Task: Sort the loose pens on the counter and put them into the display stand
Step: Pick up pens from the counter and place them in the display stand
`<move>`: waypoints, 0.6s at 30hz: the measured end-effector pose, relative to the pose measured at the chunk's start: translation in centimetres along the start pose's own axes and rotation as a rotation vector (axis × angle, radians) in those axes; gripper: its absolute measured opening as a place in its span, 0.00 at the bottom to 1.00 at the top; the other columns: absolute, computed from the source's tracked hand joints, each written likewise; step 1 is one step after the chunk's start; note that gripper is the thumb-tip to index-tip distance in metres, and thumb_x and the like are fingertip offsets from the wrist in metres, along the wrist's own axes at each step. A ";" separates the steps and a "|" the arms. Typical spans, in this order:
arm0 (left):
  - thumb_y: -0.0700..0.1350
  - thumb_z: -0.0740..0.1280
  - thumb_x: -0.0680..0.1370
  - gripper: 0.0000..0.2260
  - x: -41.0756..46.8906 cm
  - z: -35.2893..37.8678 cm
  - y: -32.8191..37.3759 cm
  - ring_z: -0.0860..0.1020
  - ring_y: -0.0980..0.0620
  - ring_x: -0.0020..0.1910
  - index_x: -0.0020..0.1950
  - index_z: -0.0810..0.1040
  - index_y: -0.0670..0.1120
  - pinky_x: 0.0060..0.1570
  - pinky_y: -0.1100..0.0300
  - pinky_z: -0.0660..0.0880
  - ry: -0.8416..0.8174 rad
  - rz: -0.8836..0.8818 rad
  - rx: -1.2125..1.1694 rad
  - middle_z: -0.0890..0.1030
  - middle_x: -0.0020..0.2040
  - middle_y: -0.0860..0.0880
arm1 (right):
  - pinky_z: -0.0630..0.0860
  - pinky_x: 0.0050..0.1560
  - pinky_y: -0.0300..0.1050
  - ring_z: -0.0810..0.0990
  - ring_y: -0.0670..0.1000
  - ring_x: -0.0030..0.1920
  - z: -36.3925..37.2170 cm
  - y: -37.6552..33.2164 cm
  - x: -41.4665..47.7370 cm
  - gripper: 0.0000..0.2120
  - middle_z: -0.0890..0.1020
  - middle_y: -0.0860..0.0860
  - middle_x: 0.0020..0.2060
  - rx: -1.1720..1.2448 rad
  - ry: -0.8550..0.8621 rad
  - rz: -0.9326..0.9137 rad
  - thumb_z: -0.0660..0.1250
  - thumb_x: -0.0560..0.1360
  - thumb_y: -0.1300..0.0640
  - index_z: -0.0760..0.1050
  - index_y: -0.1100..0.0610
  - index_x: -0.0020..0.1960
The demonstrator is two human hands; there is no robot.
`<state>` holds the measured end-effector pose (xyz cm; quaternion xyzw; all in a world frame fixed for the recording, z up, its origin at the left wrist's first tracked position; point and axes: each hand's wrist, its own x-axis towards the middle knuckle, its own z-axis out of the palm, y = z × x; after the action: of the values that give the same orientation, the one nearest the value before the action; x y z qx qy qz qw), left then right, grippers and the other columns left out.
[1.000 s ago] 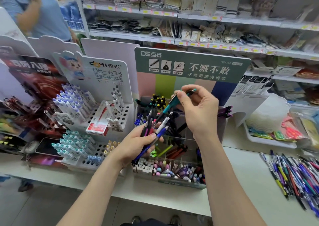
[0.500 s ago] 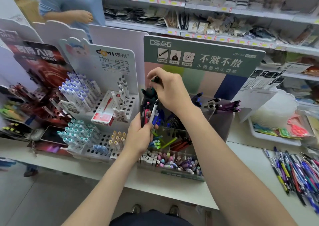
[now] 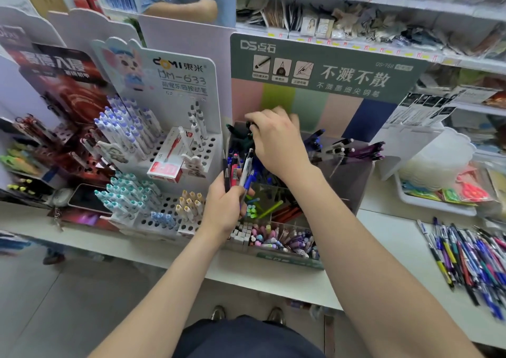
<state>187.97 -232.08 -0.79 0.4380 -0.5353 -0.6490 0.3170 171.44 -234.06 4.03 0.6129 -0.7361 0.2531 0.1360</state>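
- Your left hand [image 3: 223, 210] grips a bundle of pens [image 3: 242, 170] upright, close against the front of the display stand [image 3: 351, 185].
- Your right hand [image 3: 276, 144] reaches over the stand's back-left compartment, fingers curled down among the dark green pens [image 3: 236, 136] there; the view does not show whether it pinches one.
- The loose pens [image 3: 465, 256] lie heaped on the table [image 3: 383, 237], well to the right of the stand.
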 end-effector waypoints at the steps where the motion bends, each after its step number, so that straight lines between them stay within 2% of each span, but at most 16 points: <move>1: 0.33 0.59 0.83 0.11 -0.1 -0.1 0.0 0.72 0.50 0.28 0.58 0.77 0.45 0.28 0.57 0.70 -0.003 -0.002 -0.007 0.82 0.46 0.36 | 0.71 0.56 0.58 0.78 0.60 0.58 -0.4 0.1 -0.3 0.14 0.86 0.51 0.56 0.007 0.023 -0.003 0.66 0.81 0.62 0.82 0.55 0.65; 3: 0.33 0.59 0.84 0.11 -0.3 -0.2 0.0 0.70 0.50 0.28 0.59 0.77 0.44 0.28 0.58 0.70 -0.014 -0.013 -0.039 0.81 0.44 0.38 | 0.71 0.56 0.53 0.78 0.55 0.59 -1.5 -0.2 -1.3 0.15 0.86 0.50 0.58 0.127 0.108 0.026 0.63 0.82 0.62 0.82 0.55 0.65; 4: 0.33 0.59 0.84 0.11 -0.4 -0.3 0.0 0.70 0.49 0.28 0.60 0.77 0.43 0.28 0.58 0.69 -0.020 -0.019 -0.062 0.81 0.44 0.38 | 0.73 0.54 0.49 0.80 0.52 0.56 -2.2 -0.5 -2.1 0.14 0.86 0.50 0.55 0.233 0.152 0.070 0.63 0.83 0.62 0.82 0.56 0.64; 6: 0.33 0.59 0.84 0.11 -0.5 -0.4 -0.1 0.70 0.48 0.28 0.62 0.76 0.42 0.28 0.56 0.69 -0.032 -0.020 -0.087 0.82 0.43 0.39 | 0.75 0.46 0.38 0.82 0.45 0.43 -3.3 -1.1 -4.0 0.10 0.87 0.47 0.44 0.447 0.195 0.237 0.65 0.83 0.60 0.85 0.56 0.58; 8: 0.34 0.59 0.84 0.11 -0.6 -0.5 -0.3 0.70 0.48 0.28 0.63 0.77 0.41 0.28 0.55 0.68 -0.052 -0.019 -0.094 0.82 0.43 0.40 | 0.72 0.38 0.32 0.81 0.43 0.34 -3.8 -1.8 -6.1 0.08 0.84 0.43 0.33 0.520 0.155 0.438 0.68 0.82 0.55 0.86 0.53 0.49; 10: 0.34 0.59 0.84 0.11 -0.8 -0.4 -0.4 0.70 0.47 0.28 0.63 0.77 0.40 0.28 0.55 0.67 -0.094 -0.017 -0.104 0.82 0.42 0.40 | 0.73 0.37 0.31 0.82 0.41 0.32 -3.5 -2.1 -8.1 0.10 0.83 0.43 0.29 0.542 0.018 0.564 0.70 0.81 0.48 0.86 0.51 0.45; 11: 0.34 0.59 0.84 0.11 -0.9 -0.3 -0.4 0.69 0.47 0.28 0.63 0.77 0.40 0.28 0.55 0.67 -0.119 -0.016 -0.108 0.81 0.40 0.41 | 0.75 0.38 0.32 0.83 0.40 0.32 -3.0 -2.1 -9.0 0.10 0.84 0.43 0.30 0.604 -0.063 0.612 0.71 0.81 0.46 0.86 0.50 0.47; 13: 0.33 0.59 0.83 0.12 -1.3 -0.1 -0.3 0.68 0.47 0.28 0.63 0.77 0.42 0.27 0.55 0.66 -0.173 -0.024 -0.097 0.78 0.38 0.45 | 0.83 0.42 0.41 0.86 0.43 0.36 -2.2 -2.3 -10.2 0.12 0.87 0.46 0.37 0.790 -0.197 0.684 0.72 0.80 0.44 0.85 0.50 0.58; 15: 0.33 0.60 0.83 0.12 -1.5 0.2 -0.3 0.68 0.49 0.27 0.64 0.76 0.42 0.25 0.56 0.67 -0.235 -0.035 -0.052 0.77 0.38 0.46 | 0.84 0.43 0.47 0.86 0.47 0.40 -1.7 -2.3 -11.0 0.15 0.87 0.49 0.43 0.892 -0.203 0.735 0.72 0.80 0.45 0.82 0.50 0.64; 18: 0.32 0.59 0.81 0.12 -1.7 0.5 -0.3 0.69 0.47 0.27 0.62 0.74 0.41 0.26 0.57 0.68 -0.314 -0.059 0.026 0.80 0.39 0.42 | 0.81 0.35 0.46 0.83 0.53 0.37 -2.1 -2.4 -11.5 0.07 0.86 0.57 0.42 1.074 -0.101 0.862 0.69 0.83 0.56 0.83 0.53 0.59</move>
<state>188.28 -230.27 -0.66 0.3504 -0.5735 -0.7116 0.2047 175.95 -223.58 0.40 0.2589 -0.6921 0.5853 -0.3339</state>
